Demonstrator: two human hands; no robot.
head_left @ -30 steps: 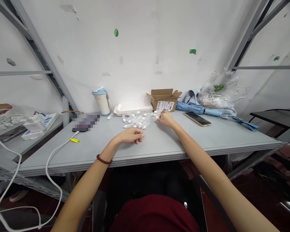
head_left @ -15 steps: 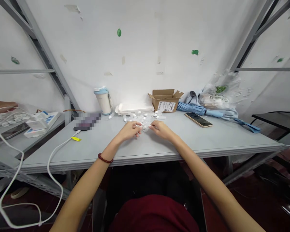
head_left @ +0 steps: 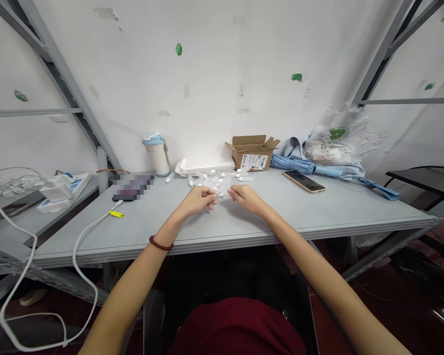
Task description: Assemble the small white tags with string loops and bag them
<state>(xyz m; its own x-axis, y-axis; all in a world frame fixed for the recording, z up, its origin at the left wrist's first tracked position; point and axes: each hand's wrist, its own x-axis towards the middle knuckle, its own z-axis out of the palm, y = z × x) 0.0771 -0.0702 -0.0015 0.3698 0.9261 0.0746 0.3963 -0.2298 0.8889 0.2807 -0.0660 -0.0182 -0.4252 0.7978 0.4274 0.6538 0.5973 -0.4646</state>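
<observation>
My left hand [head_left: 200, 199], with a dark red bead bracelet [head_left: 161, 243] on its wrist, is closed in a pinch over the grey table. Facing it a short gap away, my right hand [head_left: 246, 196] also pinches with thumb and forefinger. Between the fingertips shows a small white and clear piece with a thin loop [head_left: 222, 195]; its kind is too small to tell. Just behind my fingers lies a loose pile of small white pieces with clear parts [head_left: 222, 176]. One similar white piece [head_left: 168, 178] lies apart near the cup.
Behind the pile are stacked white trays [head_left: 207, 166] and an open cardboard box [head_left: 252, 154]. A tumbler [head_left: 157, 157] and a phone on a cable [head_left: 133, 187] sit left. Right are another phone [head_left: 303, 181], a blue umbrella [head_left: 298, 165] and a plastic bag [head_left: 336, 138].
My right fingers have closed together near the small piece, while my left hand barely moved. At the far left, another person's hand has mostly left the view.
</observation>
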